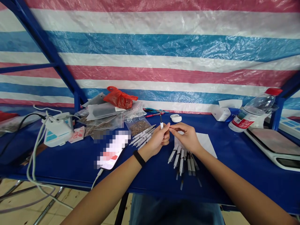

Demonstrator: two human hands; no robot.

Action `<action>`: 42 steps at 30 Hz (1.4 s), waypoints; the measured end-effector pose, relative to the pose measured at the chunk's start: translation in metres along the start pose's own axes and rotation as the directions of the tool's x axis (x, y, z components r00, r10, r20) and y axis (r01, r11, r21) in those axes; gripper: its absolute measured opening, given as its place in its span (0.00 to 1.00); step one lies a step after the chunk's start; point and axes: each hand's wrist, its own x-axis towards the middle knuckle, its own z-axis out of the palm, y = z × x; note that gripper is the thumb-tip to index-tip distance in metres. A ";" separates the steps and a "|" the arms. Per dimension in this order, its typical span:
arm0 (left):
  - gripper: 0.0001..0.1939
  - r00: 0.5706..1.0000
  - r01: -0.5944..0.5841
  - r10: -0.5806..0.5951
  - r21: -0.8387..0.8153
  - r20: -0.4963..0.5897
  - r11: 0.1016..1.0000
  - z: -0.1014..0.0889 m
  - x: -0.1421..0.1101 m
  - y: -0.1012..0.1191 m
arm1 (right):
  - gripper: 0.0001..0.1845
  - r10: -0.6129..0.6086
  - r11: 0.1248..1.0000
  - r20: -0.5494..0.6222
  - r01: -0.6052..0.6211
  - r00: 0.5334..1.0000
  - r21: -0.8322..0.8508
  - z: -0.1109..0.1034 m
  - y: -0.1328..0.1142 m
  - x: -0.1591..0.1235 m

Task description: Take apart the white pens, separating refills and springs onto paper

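Bright even lt, faint shadows, w/ wide-angle warp at frame edges.

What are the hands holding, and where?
The left hand grips a white pen-like tube by its lower part, dark tip up. Whether the right hand's pinched fingertips hold anything cannot be told.

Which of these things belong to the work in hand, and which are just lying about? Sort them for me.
In use: left hand holding a white tube; right hand; fanned white tubes; clear bag of brown bits.
Lying about: red plastic bag; water bottle; digital scale.
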 end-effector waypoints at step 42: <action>0.38 0.991 -0.019 -0.060 0.575 0.119 0.818 0.007 -0.006 -0.001 | 0.22 0.313 0.879 -0.164 -0.220 0.935 0.423 -0.026 -0.033 0.016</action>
